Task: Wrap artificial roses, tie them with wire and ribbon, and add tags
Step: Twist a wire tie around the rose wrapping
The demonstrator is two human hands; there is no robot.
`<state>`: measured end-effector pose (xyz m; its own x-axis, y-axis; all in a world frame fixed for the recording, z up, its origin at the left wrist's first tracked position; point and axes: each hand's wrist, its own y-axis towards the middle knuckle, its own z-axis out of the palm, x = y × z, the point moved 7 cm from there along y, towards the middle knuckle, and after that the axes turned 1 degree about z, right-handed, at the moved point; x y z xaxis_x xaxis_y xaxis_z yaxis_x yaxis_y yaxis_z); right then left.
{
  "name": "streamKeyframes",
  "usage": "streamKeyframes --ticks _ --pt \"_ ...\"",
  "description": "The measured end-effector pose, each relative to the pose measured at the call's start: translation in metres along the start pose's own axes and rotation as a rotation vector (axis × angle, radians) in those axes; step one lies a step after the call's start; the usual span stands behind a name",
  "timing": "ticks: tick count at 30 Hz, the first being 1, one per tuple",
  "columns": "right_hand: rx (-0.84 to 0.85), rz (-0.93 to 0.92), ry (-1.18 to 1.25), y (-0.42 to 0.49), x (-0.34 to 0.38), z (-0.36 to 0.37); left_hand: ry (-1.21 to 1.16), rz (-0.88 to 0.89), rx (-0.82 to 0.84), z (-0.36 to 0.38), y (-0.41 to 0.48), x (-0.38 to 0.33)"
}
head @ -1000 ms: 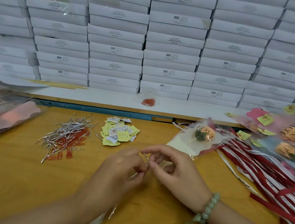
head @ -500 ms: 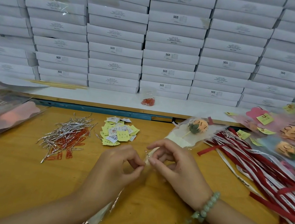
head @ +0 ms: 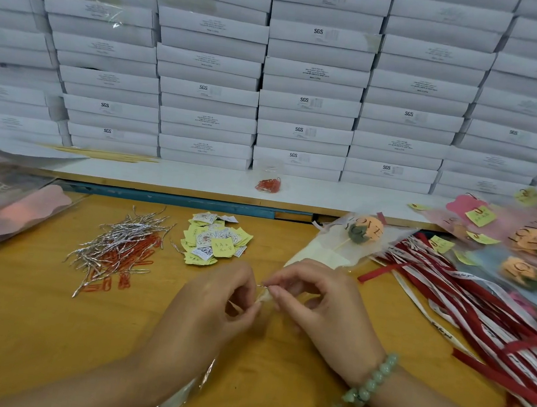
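A wrapped orange rose point(head: 364, 230) in clear, cream-backed film lies across the wooden table, its head pointing away from me. My left hand point(head: 214, 301) and my right hand point(head: 319, 302) meet at the gathered neck of the wrap. Both pinch a thin silver wire tie point(head: 262, 286) around it. The film's tail point(head: 184, 392) runs out under my left forearm. Silver wire ties point(head: 120, 242) mixed with red clips lie at the left. Yellow and white tags point(head: 215, 240) sit in a small heap. Red and white ribbons point(head: 469, 316) spread at the right.
Stacked white boxes point(head: 313, 73) wall off the back behind a white shelf point(head: 196, 177) holding a cup of red clips point(head: 268, 183). Pink wrap sheets point(head: 6, 205) lie at the left edge. Finished wrapped roses point(head: 525, 248) with tags pile up at the right.
The wrapped rose has shifted away from me and to the right, and both hands moved slightly up the table with it, still working the wire at the wrap's neck.
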<state>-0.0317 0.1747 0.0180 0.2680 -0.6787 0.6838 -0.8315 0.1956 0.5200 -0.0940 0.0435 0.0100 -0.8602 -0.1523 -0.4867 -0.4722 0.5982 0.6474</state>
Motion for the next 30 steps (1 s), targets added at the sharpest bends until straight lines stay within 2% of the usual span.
streamKeyframes --ticks 4,9,14,19,24,30 --pt "0.019 -0.087 -0.171 -0.001 0.01 0.003 0.054 0.029 -0.016 -0.001 -0.002 -0.004" --pt "0.085 -0.114 -0.252 -0.001 0.014 0.009 -0.081 -0.023 -0.019 -0.001 -0.001 -0.001" --pt "0.119 -0.077 -0.209 0.002 0.013 0.005 -0.157 -0.076 -0.036 -0.001 0.0 0.006" --pt "0.211 0.069 -0.097 0.007 0.003 0.002 -0.084 0.004 -0.018 0.001 -0.001 0.001" --pt "0.285 -0.039 -0.389 0.005 0.012 0.008 -0.102 -0.013 -0.004 0.003 -0.001 0.005" --pt "0.342 -0.064 -0.469 0.007 0.015 0.006 -0.128 0.024 0.03 0.005 -0.002 0.002"
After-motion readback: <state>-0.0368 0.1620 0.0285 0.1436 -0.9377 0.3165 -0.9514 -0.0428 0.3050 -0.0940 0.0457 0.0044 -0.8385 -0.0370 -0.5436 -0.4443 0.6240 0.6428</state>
